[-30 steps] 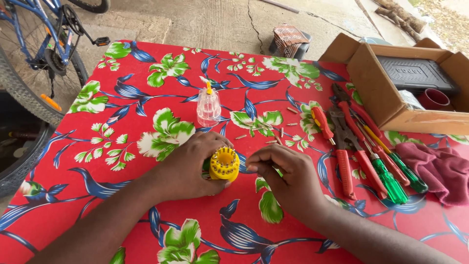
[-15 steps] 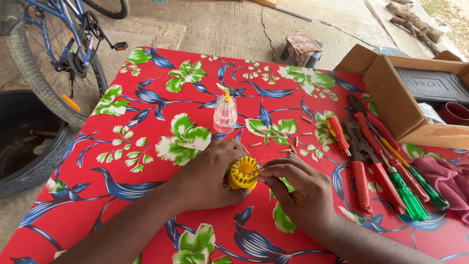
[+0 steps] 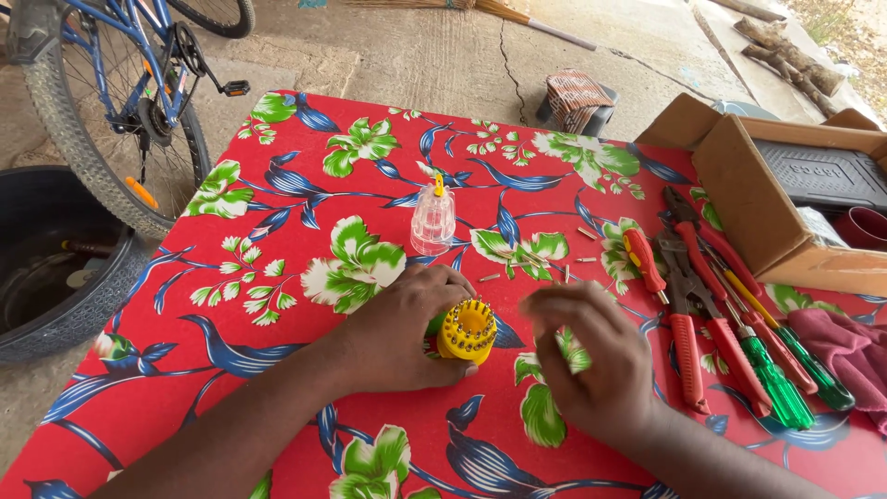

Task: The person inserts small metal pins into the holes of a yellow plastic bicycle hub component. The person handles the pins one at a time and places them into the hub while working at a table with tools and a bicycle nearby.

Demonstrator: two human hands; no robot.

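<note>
Left hand (image 3: 402,328) curled around a round yellow plastic bit holder (image 3: 467,330) ringed with small metal bits, fingers wrapped on its left side and thumb under it, holder standing upright on the red floral tablecloth (image 3: 277,370) near table centre. Right hand (image 3: 591,356) just at 3 o'clock of the holder, not touching it, fingers bent loosely downward and blurred; can't tell if it pinches anything. Clear plastic cap with a yellow tip (image 3: 433,220) upright at 12 o'clock of the holder, well apart. Loose small metal bits (image 3: 531,268) scattered between cap and hands. Red-handled pliers (image 3: 688,314) and green-handled screwdrivers (image 3: 785,379) lie at 3 o'clock of the right hand. Open cardboard box (image 3: 739,194) at 2 o'clock, maroon cloth (image 3: 845,346) at far right. Blue bicycle (image 3: 120,102) at 10 o'clock off the table.
</note>
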